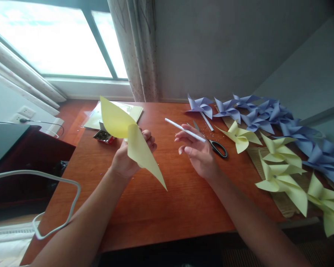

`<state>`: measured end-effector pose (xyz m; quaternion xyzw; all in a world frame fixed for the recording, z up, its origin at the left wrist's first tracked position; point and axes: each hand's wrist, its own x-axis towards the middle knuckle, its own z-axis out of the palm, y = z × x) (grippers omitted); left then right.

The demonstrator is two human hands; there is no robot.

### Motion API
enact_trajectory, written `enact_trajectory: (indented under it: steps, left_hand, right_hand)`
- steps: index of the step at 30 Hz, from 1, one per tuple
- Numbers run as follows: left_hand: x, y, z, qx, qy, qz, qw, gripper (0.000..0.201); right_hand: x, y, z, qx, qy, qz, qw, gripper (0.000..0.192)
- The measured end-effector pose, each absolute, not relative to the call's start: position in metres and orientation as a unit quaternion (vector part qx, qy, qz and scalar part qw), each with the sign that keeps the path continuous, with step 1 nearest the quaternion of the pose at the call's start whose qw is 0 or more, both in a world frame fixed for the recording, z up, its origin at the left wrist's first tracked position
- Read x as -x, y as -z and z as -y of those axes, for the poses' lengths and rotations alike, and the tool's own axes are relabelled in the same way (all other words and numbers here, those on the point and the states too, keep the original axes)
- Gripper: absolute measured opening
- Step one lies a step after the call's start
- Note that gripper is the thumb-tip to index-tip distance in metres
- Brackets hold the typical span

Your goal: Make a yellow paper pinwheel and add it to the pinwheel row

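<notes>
The left hand (128,157) holds up a folded yellow paper (133,142), pinched tight at its middle. The right hand (197,154) holds a thin white stick (183,129) between its fingers. The stick lies long-ways, and its far end points left toward the paper, with a gap between. The hands are above the table (169,200). Black scissors (218,147) lie just behind the right hand.

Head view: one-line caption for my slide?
Left hand holds folded yellow paper, right hand a white stick, finished pinwheels alongside.
</notes>
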<state>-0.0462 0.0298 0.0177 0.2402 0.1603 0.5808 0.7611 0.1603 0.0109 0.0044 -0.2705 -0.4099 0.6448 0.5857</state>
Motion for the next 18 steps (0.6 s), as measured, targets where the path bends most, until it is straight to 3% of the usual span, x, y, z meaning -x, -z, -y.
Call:
enact_trajectory:
  steps: [3, 6, 11, 16, 18]
  left_hand:
    - [0.044, -0.018, -0.029, -0.245, -0.576, -0.177, 0.76, 0.026]
    - [0.044, -0.017, -0.03, -0.246, -0.575, -0.174, 0.761, 0.024]
    - [0.043, -0.014, -0.03, -0.247, -0.569, -0.18, 0.764, 0.022]
    - [0.041, -0.014, -0.03, -0.255, -0.563, -0.188, 0.763, 0.022]
    - [0.04, -0.015, -0.029, -0.261, -0.561, -0.196, 0.761, 0.023]
  right_hand:
    - [-0.159, -0.006, -0.009, 0.232, -0.686, 0.439, 0.532, 0.058]
    - [-0.157, -0.002, -0.008, 0.26, -0.704, 0.421, 0.509, 0.036]
    - [-0.154, 0.005, -0.009, 0.331, -0.665, 0.42, 0.522, 0.019]
    - [-0.154, 0.004, -0.007, 0.288, -0.706, 0.445, 0.469, 0.039]
    - [-0.154, 0.004, -0.007, 0.277, -0.705, 0.453, 0.471, 0.029]
